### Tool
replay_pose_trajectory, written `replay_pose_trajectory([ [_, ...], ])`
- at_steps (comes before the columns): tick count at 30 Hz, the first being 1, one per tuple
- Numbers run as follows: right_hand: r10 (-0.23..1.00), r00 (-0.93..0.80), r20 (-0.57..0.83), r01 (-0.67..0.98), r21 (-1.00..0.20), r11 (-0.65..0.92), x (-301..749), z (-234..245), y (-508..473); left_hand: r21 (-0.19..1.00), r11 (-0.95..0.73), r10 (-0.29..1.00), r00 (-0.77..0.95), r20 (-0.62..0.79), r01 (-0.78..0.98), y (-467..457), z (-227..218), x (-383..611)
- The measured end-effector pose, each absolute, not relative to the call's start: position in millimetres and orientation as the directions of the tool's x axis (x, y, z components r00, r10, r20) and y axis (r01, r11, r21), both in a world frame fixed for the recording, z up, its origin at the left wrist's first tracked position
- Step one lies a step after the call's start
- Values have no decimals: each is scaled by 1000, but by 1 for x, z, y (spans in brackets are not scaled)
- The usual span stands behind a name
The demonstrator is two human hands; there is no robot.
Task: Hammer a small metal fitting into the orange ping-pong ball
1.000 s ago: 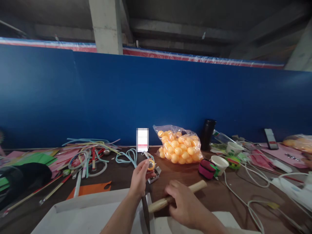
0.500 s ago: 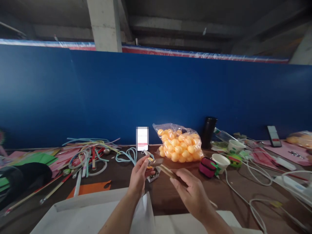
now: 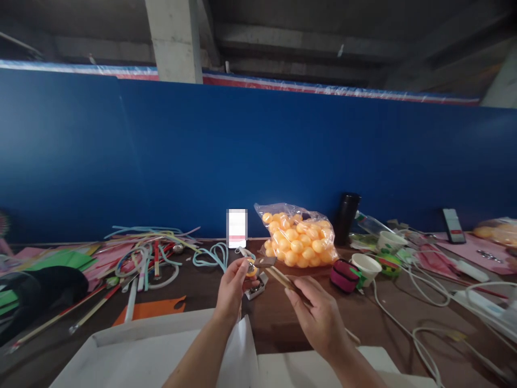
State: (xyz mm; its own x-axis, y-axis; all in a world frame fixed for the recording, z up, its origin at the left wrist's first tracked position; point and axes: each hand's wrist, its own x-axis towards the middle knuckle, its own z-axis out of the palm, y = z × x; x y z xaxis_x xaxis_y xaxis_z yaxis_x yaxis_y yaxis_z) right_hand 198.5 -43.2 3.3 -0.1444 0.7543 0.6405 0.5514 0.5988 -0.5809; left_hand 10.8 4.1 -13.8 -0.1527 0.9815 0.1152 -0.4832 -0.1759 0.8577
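Pinched in the fingers of my left hand (image 3: 233, 288) is a small yellow-orange ball (image 3: 251, 272) with a shiny metal piece at its top. My right hand (image 3: 317, 312) is closed around the wooden handle of a hammer (image 3: 280, 277). The hammer's dark head is beside the ball; whether they touch I cannot tell. Just below my left fingertips, a small white box (image 3: 257, 293) holds shiny metal bits, partly hidden by the hand.
Behind the hands stand a clear bag of orange balls (image 3: 297, 245) and a lit phone (image 3: 237, 229). Tubes and coloured paper (image 3: 60, 264) crowd the left. A purple pouch (image 3: 343, 276), a paper cup (image 3: 365, 269) and white cables (image 3: 424, 318) lie right. White board (image 3: 161, 350) spans the front.
The hammer's head has risen slightly and moved a little right. My left hand stays nearly in place, with more of the ball showing.
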Motion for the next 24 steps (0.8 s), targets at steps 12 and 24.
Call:
replay_pose_trajectory([
  [12, 716, -154, 681, 587, -520, 621, 197, -5, -38, 858, -182, 981, -152, 122, -480, 4, -15, 12],
  [24, 718, -145, 681, 607, -512, 608, 198, -7, -35, 860, -157, 982, -169, 84, -486, 7, -14, 12],
])
